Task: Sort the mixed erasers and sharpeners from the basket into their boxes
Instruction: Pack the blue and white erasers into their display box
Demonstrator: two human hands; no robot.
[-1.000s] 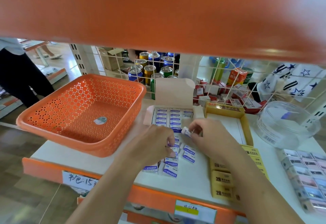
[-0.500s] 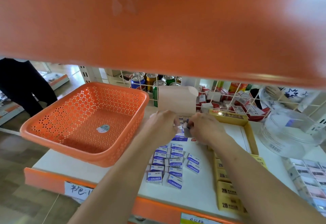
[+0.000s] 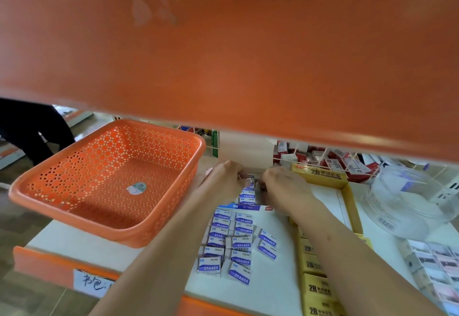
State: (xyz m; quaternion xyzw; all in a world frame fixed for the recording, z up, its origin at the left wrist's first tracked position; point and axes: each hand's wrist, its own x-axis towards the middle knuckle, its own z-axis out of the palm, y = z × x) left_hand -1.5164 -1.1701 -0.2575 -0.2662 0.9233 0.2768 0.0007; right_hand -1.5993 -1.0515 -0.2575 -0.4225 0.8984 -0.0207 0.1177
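Note:
An orange perforated basket (image 3: 74, 191) sits at the shelf's left, holding only a sticker on its floor. Both hands reach into the open eraser box (image 3: 244, 149), whose raised lid stands behind them. My left hand (image 3: 223, 179) and my right hand (image 3: 280, 184) have their fingertips together over the box's rows and seem to pinch a small white eraser (image 3: 249, 181) between them. Several blue-and-white wrapped erasers (image 3: 236, 243) lie in loose rows on the white shelf in front of the box.
A yellow 2B box (image 3: 347, 191) stands open to the right, with yellow 2B packs (image 3: 315, 288) along its near side. A clear plastic tub (image 3: 409, 201) and rows of small boxes (image 3: 434, 266) lie far right. An orange upper shelf (image 3: 223, 42) fills the upper view. A person stands far left.
Both hands moved from the loose erasers back into the open box with an eraser. The camera tilted up, so the upper shelf covers more of the view.

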